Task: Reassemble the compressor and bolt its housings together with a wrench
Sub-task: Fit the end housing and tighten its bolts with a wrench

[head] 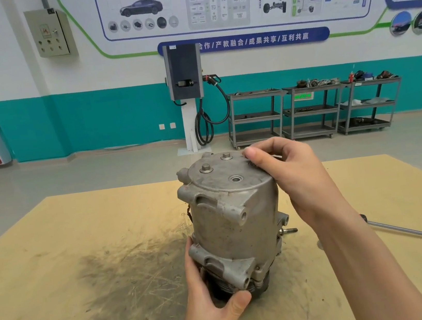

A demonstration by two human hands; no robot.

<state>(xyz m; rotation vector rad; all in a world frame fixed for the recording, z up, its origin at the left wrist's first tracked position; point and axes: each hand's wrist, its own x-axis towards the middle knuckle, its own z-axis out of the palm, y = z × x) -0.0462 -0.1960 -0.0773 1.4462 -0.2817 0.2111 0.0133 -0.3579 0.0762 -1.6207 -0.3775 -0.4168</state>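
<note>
- At the middle of the tan table, upright on its dark pulley end: the compressor, top plate facing up, probably so the bolts can be reached from above.
- Low at the near side, left hand curled around the pulley end, thumb on the front, likely steadying the body against tipping.
- On the top plate's far right edge, right hand with fingers bent, seemingly pinching something small there; too hidden to name.
- In the plate, two hex bolts seated; one hole near the front open.
- Right of the compressor, well apart, a long metal tool lying flat and untouched.
</note>
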